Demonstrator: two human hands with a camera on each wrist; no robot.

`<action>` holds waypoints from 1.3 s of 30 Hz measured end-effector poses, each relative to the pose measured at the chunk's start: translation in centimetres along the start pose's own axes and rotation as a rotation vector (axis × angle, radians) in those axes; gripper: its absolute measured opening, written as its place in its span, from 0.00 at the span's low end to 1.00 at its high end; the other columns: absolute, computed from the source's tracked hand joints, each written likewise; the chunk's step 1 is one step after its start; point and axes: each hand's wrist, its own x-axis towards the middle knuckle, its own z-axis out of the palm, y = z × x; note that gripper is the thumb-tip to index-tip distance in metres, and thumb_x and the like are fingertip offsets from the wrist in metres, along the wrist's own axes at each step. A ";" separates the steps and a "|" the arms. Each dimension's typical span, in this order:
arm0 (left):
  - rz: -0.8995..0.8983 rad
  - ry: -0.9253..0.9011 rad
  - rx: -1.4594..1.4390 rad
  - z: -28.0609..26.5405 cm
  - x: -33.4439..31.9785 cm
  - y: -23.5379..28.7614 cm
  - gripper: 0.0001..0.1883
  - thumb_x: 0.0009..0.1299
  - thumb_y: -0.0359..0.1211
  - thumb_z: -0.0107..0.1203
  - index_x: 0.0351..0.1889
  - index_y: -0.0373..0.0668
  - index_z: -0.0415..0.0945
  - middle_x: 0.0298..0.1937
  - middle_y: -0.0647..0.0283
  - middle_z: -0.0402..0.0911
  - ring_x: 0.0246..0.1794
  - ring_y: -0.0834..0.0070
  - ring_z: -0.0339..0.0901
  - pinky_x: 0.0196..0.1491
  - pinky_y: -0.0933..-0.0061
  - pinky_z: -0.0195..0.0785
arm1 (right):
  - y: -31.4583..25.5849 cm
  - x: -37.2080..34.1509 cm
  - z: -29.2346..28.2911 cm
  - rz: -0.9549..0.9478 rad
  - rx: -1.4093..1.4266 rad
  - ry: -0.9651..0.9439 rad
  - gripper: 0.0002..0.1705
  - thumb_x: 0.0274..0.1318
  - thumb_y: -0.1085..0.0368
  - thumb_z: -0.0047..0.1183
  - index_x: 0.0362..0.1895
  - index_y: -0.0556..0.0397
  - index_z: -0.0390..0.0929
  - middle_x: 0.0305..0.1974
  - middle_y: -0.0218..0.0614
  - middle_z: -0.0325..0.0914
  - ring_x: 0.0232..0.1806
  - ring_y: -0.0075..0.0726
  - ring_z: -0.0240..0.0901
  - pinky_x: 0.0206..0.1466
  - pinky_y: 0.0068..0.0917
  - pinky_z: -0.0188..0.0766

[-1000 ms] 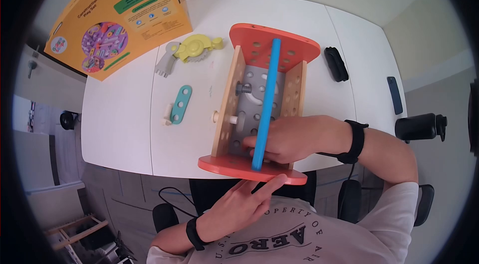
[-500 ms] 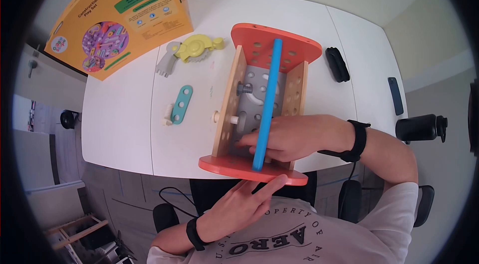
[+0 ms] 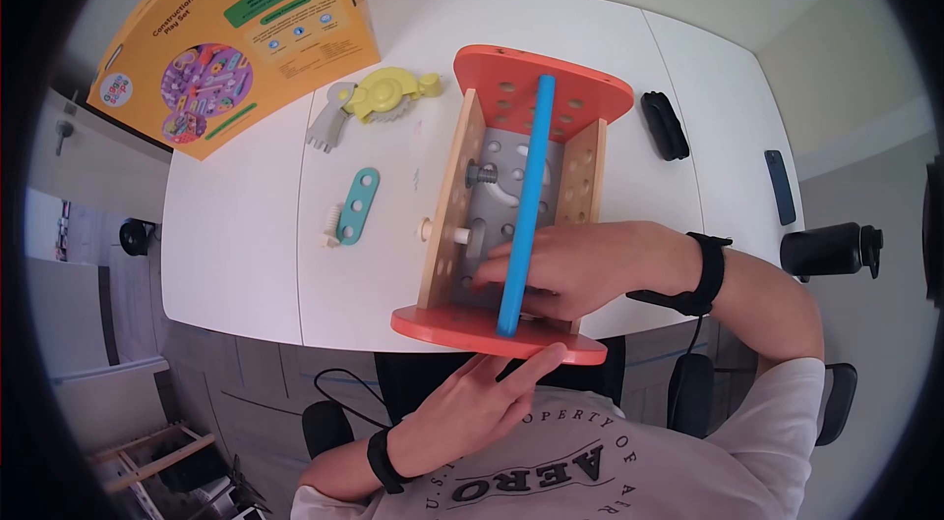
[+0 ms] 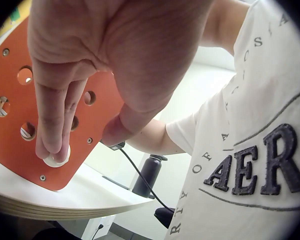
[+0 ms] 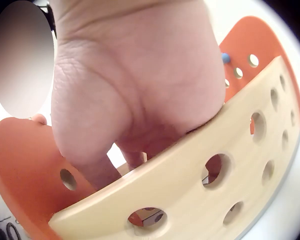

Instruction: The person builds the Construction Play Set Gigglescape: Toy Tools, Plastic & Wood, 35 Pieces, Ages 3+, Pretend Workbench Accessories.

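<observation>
A toy toolbox stands on the table, with red end panels point(image 3: 546, 92), pale wooden sides point(image 5: 185, 175) full of holes and a blue bar point(image 3: 536, 166) across the top. My left hand point(image 3: 472, 407) is at the near red panel; two straight fingertips press on a white round bolt head point(image 4: 57, 159) there, and the thumb lies by the panel's edge. Over the right side panel my right hand point(image 3: 590, 269) reaches inside, under the bar, near that same end. Its fingertips are partly hidden, and I cannot tell what they hold. A grey bolt point(image 3: 482, 174) and a cream bolt point(image 3: 447, 233) stick through the left side.
Left of the toolbox lie a yellow and grey toy saw point(image 3: 379, 102), a teal strip with holes point(image 3: 359, 205) and a cream screw point(image 3: 332, 225). An orange box point(image 3: 236, 38) stands behind. To the right are a black case point(image 3: 664, 127), a phone point(image 3: 779, 188) and a black bottle point(image 3: 826, 252).
My right hand shifts slightly inside the toolbox, its wrist turning a little and its fingers moving near the floor. The left hand stays in place.
</observation>
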 end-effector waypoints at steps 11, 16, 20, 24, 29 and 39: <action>-0.002 -0.002 -0.020 -0.2 0.1 0.2 0.49 0.65 0.22 0.62 0.84 0.59 0.55 0.59 0.40 0.72 0.46 0.45 0.83 0.50 0.50 0.81 | -1.1 0.4 -0.6 0.115 0.127 -0.063 0.24 0.66 0.72 0.56 0.65 0.54 0.73 0.39 0.48 0.83 0.40 0.53 0.81 0.42 0.44 0.76; -0.006 -0.006 -0.027 -0.1 0.0 0.1 0.49 0.64 0.21 0.62 0.84 0.59 0.54 0.59 0.40 0.72 0.47 0.44 0.82 0.51 0.50 0.81 | -0.4 0.2 -0.2 0.008 0.043 -0.070 0.30 0.64 0.73 0.56 0.71 0.54 0.71 0.39 0.48 0.83 0.40 0.51 0.83 0.42 0.44 0.76; 0.002 -0.003 -0.029 -0.1 0.0 0.1 0.49 0.64 0.21 0.62 0.84 0.59 0.54 0.59 0.40 0.72 0.47 0.44 0.82 0.51 0.49 0.81 | -1.8 0.2 -1.0 0.162 0.107 -0.095 0.33 0.63 0.76 0.55 0.73 0.53 0.69 0.40 0.49 0.83 0.41 0.52 0.83 0.42 0.44 0.76; 0.006 0.012 -0.037 -0.2 0.0 0.2 0.49 0.64 0.21 0.62 0.84 0.60 0.55 0.59 0.41 0.73 0.47 0.45 0.82 0.51 0.50 0.81 | -0.5 0.1 -0.1 0.021 0.038 0.007 0.35 0.62 0.77 0.55 0.74 0.53 0.68 0.39 0.48 0.83 0.40 0.51 0.83 0.41 0.42 0.76; 0.023 0.013 0.006 -0.2 0.1 0.1 0.46 0.65 0.23 0.64 0.81 0.56 0.57 0.55 0.42 0.75 0.45 0.45 0.82 0.47 0.51 0.81 | -1.0 0.4 -0.6 0.108 0.100 -0.107 0.36 0.60 0.78 0.55 0.74 0.53 0.68 0.38 0.46 0.83 0.40 0.50 0.83 0.41 0.41 0.76; 0.013 0.015 0.004 0.1 -0.1 -0.2 0.49 0.64 0.22 0.62 0.84 0.61 0.56 0.56 0.40 0.73 0.46 0.45 0.82 0.51 0.50 0.81 | 0.0 0.2 0.3 -0.010 0.051 0.017 0.37 0.59 0.79 0.56 0.75 0.53 0.67 0.38 0.48 0.83 0.41 0.50 0.83 0.43 0.41 0.77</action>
